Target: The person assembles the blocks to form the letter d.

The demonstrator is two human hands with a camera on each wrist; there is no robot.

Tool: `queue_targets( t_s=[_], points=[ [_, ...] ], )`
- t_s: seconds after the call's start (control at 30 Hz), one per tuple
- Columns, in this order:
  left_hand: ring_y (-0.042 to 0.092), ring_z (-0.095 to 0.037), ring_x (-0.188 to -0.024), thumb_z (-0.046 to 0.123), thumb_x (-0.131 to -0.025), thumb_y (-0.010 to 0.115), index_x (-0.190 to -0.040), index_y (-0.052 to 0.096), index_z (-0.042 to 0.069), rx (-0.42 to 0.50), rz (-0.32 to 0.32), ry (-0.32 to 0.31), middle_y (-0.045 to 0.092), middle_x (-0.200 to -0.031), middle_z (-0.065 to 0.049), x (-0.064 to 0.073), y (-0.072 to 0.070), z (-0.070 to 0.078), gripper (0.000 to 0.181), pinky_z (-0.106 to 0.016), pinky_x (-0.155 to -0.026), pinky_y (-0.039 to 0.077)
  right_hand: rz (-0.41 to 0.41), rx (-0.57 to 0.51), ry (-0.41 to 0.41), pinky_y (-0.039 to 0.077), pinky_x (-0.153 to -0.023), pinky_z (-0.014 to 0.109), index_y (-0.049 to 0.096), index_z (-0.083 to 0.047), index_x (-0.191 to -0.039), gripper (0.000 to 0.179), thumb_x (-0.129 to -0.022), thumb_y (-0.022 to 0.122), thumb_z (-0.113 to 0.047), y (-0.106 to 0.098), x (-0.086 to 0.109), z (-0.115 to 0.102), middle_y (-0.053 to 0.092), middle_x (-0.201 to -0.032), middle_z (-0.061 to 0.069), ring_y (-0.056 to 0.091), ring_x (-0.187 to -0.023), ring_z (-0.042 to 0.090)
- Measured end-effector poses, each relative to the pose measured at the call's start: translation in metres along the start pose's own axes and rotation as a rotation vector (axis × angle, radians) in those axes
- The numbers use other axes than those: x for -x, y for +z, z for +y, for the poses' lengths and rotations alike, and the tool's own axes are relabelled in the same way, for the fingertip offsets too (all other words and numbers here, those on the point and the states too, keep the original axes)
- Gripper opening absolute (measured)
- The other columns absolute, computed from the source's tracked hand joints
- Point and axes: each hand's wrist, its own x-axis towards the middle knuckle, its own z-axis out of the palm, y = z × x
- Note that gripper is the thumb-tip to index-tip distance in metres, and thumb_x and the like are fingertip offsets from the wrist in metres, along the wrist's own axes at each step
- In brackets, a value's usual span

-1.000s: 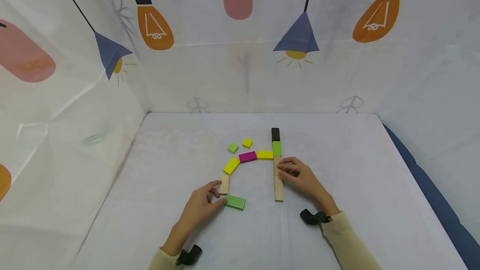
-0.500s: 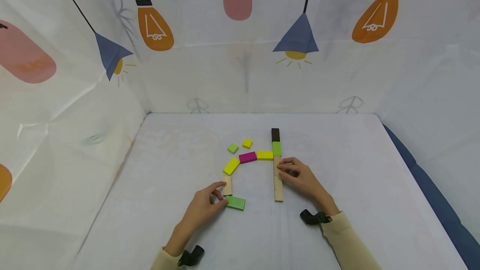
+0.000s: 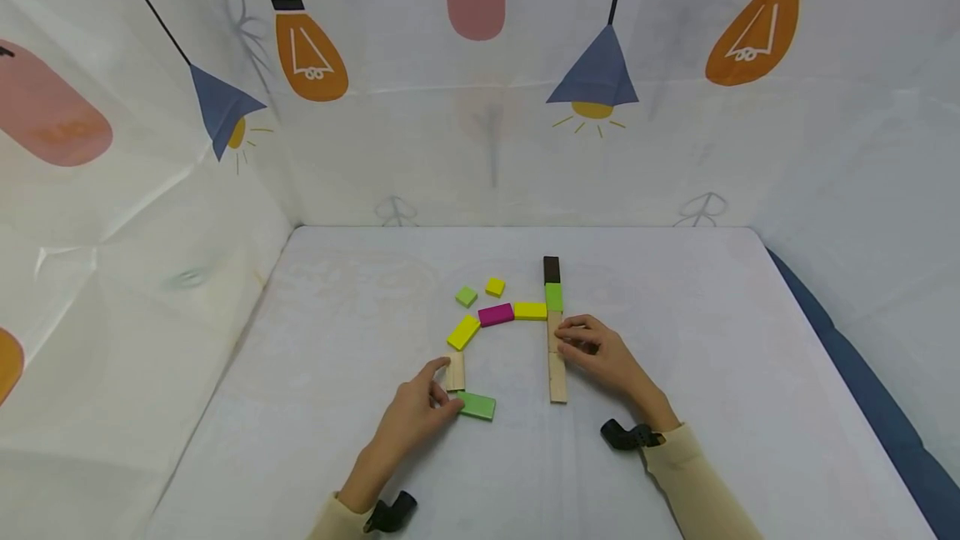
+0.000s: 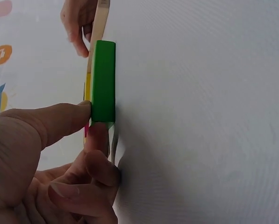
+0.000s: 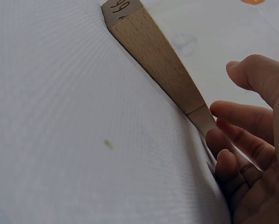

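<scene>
In the head view, my left hand (image 3: pixel 412 419) is at the lower left of a curve of blocks. Its index fingertip touches a plain wooden block (image 3: pixel 455 372), and its thumb rests at the left end of a green block (image 3: pixel 477 406). The left wrist view has the thumb against the top edge of that green block (image 4: pixel 104 81), a finger at its near end. My right hand (image 3: pixel 603 357) lies beside a straight column of wooden blocks (image 3: pixel 557 377), fingertips touching its right side. In the right wrist view, the thumb stays away from the wooden block (image 5: pixel 153 60).
Yellow (image 3: pixel 463 332), magenta (image 3: pixel 496 315) and yellow (image 3: pixel 529 311) blocks complete the curve up to the column. A green block (image 3: pixel 553 297) and a black block (image 3: pixel 551 269) top the column. Two small cubes, green (image 3: pixel 467 297) and yellow (image 3: pixel 495 287), lie outside the curve.
My left hand has shifted right. The plain wooden block moved slightly right first, then the green block slid right under the thumb. My right hand has stayed in place.
</scene>
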Motion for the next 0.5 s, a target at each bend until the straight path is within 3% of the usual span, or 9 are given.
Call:
queue_targets(
  t_s=[0.27,0.5],
  points=[
    [0.054,-0.005,-0.062,0.022,-0.087,0.082,-0.147,0.049,0.006,0.004,0.005,-0.062,0.068,-0.075,0.007,0.0012,0.0026,0.0076,0.071,-0.022,-0.056,0.045,0.005,-0.004,-0.028,0.050,-0.081,0.022,0.076,-0.010,-0.120,0.026,-0.096,0.073,-0.020,0.0008,-0.0009,0.0018,0.065,-0.129,0.010,0.063,-0.101,0.018],
    [0.054,-0.005,-0.061,0.022,-0.087,0.082,-0.147,0.049,0.006,0.009,0.024,-0.066,0.069,-0.074,0.007,0.0004,0.0060,0.0105,0.070,-0.022,-0.055,0.044,0.003,0.000,-0.012,0.051,-0.085,0.022,0.077,-0.012,-0.119,0.026,-0.095,0.075,-0.021,0.0007,-0.0009,0.0033,0.065,-0.129,0.007,0.062,-0.103,0.011]
  ],
)
